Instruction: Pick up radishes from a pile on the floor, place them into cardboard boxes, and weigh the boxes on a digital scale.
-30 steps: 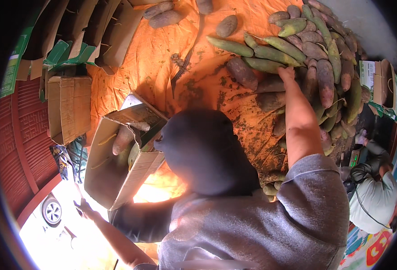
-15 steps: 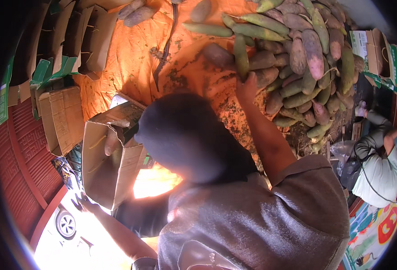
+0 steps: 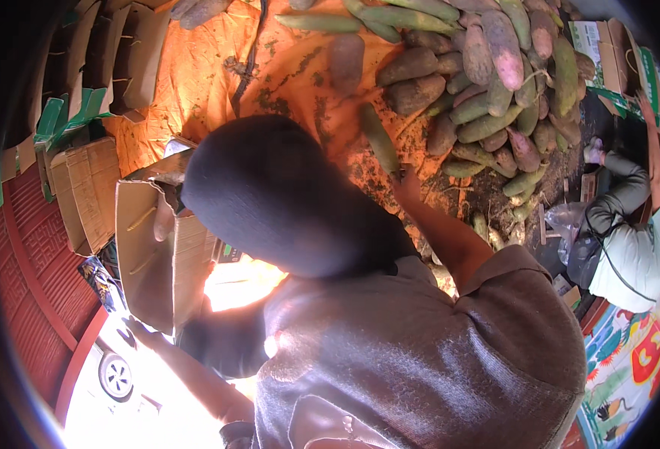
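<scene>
Right hand [image 3: 407, 187] closed around 1 long green tuber [image 3: 378, 138], lifting it off the orange tarp [image 3: 195, 82] beside the pile [image 3: 494, 90]. Left hand hidden, grip unknown. Open carton [image 3: 146, 254] sits left, within reach.

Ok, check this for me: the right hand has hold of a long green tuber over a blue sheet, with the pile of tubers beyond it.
One thing is off: the sheet is orange, not blue. The head view shows the right hand holding the near end of a long green tuber over the orange sheet, with the pile of tubers beyond it.
</scene>
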Tool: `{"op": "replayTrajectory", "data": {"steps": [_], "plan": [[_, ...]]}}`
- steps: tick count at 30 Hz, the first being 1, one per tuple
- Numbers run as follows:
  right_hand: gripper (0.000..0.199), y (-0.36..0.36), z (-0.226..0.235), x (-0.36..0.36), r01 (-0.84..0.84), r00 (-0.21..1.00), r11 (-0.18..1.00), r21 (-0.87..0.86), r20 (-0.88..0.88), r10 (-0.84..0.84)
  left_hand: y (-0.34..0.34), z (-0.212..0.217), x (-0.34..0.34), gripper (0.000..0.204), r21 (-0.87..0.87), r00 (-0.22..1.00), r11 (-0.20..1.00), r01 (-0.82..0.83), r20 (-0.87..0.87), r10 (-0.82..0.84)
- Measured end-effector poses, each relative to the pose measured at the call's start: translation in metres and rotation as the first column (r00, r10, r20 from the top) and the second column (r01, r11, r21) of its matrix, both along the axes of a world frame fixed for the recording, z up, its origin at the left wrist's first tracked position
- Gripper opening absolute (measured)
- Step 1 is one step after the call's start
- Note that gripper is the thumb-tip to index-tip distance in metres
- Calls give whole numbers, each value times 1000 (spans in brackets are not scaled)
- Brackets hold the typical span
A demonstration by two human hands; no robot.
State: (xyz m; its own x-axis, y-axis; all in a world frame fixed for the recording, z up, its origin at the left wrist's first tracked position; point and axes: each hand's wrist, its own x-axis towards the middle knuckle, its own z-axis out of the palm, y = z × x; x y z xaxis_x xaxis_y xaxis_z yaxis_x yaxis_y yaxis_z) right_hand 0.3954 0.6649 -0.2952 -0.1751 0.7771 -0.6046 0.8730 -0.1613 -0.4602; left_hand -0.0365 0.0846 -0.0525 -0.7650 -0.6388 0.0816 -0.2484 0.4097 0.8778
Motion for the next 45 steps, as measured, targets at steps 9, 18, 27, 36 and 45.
{"op": "replayTrajectory", "data": {"steps": [9, 18, 27, 36, 45], "plan": [[42, -9, -19, 45, -59, 997, 977, -203, 31, 66, -24, 6, 11, 50, -115, 977, 971, 210, 71, -203], [87, 116, -83, 96, 807, 499, 570, 153, 339, -797, -84, 46, 15, 28, -300, 998, 952, -57, 6, 62], [71, 149, -110, 145, 985, 174, 166, -52, 331, -927, -152, 44, -6, 34, -270, 882, 853, 446, -31, -471], [38, 34, -34, 104, 642, 732, 534, -550, 232, -641, -66, 12, 4, 44, -189, 949, 969, 161, -239, -204], [47, 110, 65, -32, -78, 842, 947, -311, -530, -105, -68, 44, -31, 35, 114, 895, 913, 392, -276, -350]]}}
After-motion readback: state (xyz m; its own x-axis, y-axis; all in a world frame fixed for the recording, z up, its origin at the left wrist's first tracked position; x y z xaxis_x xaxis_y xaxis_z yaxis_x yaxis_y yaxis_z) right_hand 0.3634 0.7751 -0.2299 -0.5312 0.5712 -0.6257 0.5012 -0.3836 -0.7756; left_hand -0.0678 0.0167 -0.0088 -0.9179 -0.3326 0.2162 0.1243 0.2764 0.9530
